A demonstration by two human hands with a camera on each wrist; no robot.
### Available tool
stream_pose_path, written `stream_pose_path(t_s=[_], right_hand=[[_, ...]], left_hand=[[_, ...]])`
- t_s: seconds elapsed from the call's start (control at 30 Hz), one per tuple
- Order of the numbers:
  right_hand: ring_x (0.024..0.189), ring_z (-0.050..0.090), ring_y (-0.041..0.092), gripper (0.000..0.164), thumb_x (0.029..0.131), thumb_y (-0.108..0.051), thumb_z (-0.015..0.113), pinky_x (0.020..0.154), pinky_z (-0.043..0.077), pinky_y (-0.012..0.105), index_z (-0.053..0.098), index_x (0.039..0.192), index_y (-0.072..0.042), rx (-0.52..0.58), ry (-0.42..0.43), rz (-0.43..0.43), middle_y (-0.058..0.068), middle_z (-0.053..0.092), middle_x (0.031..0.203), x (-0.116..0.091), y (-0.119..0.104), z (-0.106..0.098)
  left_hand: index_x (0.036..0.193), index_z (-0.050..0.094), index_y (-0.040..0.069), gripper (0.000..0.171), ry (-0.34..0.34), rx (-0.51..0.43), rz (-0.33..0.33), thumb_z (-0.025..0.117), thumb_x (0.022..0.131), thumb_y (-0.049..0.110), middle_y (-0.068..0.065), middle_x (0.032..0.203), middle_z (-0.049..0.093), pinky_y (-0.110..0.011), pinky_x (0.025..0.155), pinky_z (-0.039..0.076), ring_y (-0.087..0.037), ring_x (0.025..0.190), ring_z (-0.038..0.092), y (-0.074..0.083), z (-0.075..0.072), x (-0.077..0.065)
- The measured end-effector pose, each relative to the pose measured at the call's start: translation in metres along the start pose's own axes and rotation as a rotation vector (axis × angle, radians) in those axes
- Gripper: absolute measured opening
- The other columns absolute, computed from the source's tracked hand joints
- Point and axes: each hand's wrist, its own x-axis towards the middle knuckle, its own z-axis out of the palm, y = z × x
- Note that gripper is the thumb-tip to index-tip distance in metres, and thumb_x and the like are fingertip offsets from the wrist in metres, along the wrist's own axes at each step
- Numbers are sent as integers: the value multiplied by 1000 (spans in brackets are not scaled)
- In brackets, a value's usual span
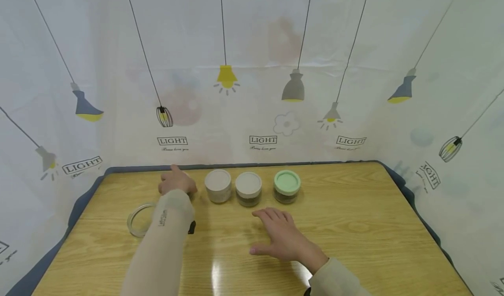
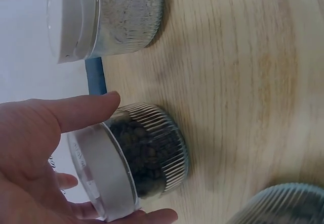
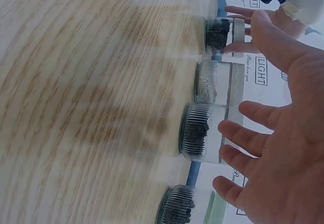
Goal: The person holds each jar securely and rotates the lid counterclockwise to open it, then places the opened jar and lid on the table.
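My left hand is at the back left of the table, thumb and fingers on opposite sides of the white lid of a ribbed glass jar. Dark bean-like pieces show through its glass, and in the head view the hand covers most of it. Beside it is a white-lidded jar with pale grainy contents. My right hand hovers with spread fingers, holding nothing, in front of a second white-lidded jar with dark contents. To that jar's right stands a green-lidded jar, also dark inside.
A clear ribbed glass vessel stands nearer and to the left; from above its round rim shows beside my left forearm. A pale cloth wall printed with lamps rises behind the wooden table.
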Motion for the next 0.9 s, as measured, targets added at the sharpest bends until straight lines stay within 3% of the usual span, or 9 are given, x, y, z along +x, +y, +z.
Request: stream_pose_path(t_s=[0.2,0.6,0.9], right_hand=[[134,30,30,88,79,-68,61,105,25,62,37,143,-14,-3,-2,-5,8,42,142,1,0,1],[134,31,29,87,78,-68,61,104,26,61,37,142,-14,8,0,-9,7,42,142,3,-1,1],[133,32,29,86,78,-66,63,104,26,60,37,142,-15,5,5,-17,6,43,141,2,-2,1]], left_hand=[[150,-7,4,111,40,-123,-24,73,73,15,-41,132,21,-59,89,46,-58,114,36,-5,7,4],[149,-14,7,115,136,-195,-40,71,71,8,-41,127,27,-54,88,48,-52,109,40,-4,12,-6],[149,-15,7,113,224,-321,-74,69,73,8,-39,133,30,-57,95,44,-49,121,36,0,22,-11]])
